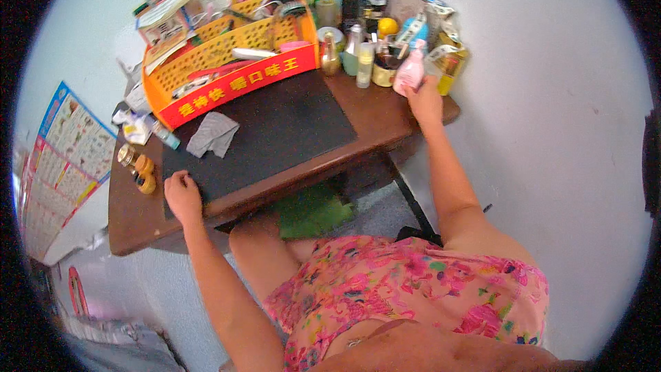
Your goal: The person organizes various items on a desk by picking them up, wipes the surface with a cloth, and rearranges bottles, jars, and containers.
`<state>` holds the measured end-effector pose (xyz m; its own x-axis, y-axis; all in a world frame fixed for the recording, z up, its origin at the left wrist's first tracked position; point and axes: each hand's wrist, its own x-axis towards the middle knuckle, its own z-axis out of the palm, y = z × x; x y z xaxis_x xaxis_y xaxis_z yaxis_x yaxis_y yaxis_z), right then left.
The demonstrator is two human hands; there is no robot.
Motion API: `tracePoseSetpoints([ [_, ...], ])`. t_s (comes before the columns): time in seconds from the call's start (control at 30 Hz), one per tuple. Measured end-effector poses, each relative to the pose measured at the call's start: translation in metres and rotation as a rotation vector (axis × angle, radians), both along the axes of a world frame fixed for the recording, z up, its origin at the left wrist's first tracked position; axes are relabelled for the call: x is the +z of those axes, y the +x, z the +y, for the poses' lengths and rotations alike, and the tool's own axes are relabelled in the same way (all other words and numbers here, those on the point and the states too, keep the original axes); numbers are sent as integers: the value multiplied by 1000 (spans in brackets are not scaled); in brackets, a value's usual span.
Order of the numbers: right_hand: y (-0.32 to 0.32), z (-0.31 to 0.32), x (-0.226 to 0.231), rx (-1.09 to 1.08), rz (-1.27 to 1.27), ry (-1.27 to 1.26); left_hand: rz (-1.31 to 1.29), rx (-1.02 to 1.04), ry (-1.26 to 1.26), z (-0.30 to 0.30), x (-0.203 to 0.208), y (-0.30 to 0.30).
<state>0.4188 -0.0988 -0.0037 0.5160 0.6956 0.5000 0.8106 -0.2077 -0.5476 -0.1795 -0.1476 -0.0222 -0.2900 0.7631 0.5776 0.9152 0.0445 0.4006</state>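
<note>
At the desk's right end my right hand (pixel 425 102) is closed round the lower part of a pink bottle (pixel 411 71), which stands upright or nearly so among other bottles. A small clear bottle with a yellowish band (pixel 364 66) is to its left. My left hand (pixel 182 196) rests at the left front corner of the black desk mat (pixel 289 131), fingers curled in, with nothing visible in them. Beyond that hand lies a crumpled grey cloth (pixel 213 133) on the mat. Small gold-brown jars (pixel 143 173) are left of the hand.
A yellow basket with a red front (pixel 244 86), full of odds and ends, stands at the back of the brown desk (pixel 134 224). Several bottles, including a gold one (pixel 330 55), crowd the back right. A small teal-capped tube (pixel 166 136) lies left of the cloth.
</note>
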Motion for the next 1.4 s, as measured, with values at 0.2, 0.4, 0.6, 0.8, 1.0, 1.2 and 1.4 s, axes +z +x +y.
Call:
tracePoseSetpoints([
  [0.2,42,-12,-10,33,153,-22,6,-33,62,21,-5,20],
  [0.4,-5,6,-6,8,20,-3,-13,11,61,5,-12,-3],
  [0.6,16,0,-5,-12,63,43,-11,8,-26,9,5,20],
  [0.8,-52,-15,-3,120,17,163,21,66,1,-4,-1,-1],
  [1.0,-155,-42,16,912,-87,138,-59,47,121,13,-3,26],
  [1.2,-285,-28,38,1532,-342,122,-507,152,324,-5,-1,6],
  [1.4,-325,-16,10,1702,-313,165,-316,428,296,15,-1,-54],
])
